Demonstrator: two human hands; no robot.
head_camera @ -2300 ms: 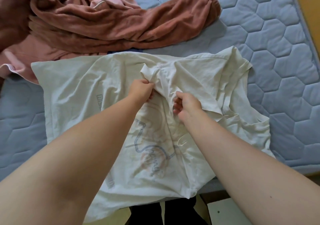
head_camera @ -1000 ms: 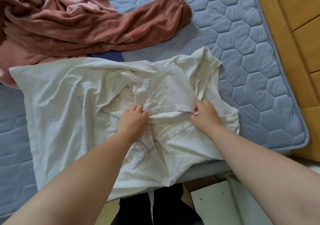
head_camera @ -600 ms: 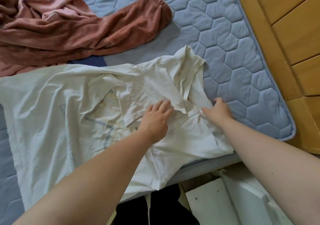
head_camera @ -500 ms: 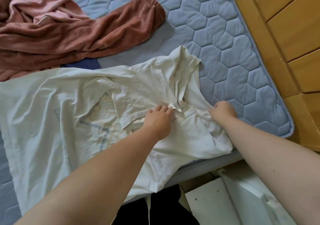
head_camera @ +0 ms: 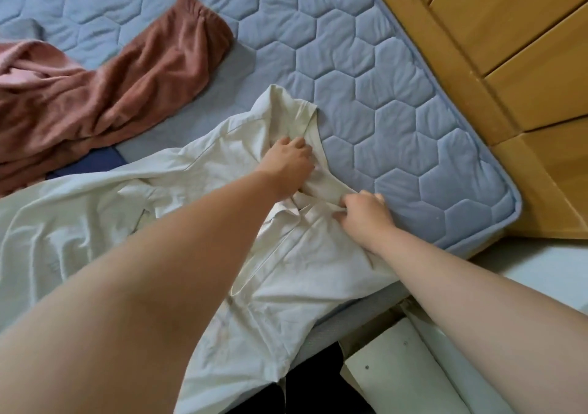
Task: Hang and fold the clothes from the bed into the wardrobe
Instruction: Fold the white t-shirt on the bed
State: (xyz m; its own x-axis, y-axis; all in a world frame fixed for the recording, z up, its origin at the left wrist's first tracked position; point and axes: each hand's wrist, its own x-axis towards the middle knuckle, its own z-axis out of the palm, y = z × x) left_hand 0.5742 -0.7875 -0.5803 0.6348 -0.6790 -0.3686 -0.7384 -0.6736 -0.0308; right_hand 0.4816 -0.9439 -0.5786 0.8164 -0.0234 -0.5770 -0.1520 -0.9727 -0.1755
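**A:** How far along would you say this is?

**B:** Early, by my reckoning. The white shirt (head_camera: 302, 254) lies spread on the bed (head_camera: 381, 111) near its corner. It is creased and bunched, and its lower part hangs over the edge. No neat fold shows in it yet.

**A:** And the hands?

**B:** Both are on it, up by the collar end. The left hand (head_camera: 286, 165) has its fingers bent down into the cloth, gathering a ridge of it. The right hand (head_camera: 366, 216) is just beside it at the shirt's edge, with fingers curled and a fold pinched between them and the thumb. Neither hand is spread flat.

**A:** So a fold is starting?

**B:** Or the shirt is being straightened first (I cannot tell which from one look). Either way, the shirt's fold is not made.

**A:** What else is waiting?

**B:** A rust-pink garment (head_camera: 111, 95) lies crumpled further up the bed, well apart from the hands. A bit of dark blue cloth (head_camera: 89, 165) peeks out between it and the shirt. Nothing in view is hung or stacked, so most of the job looks to be left.
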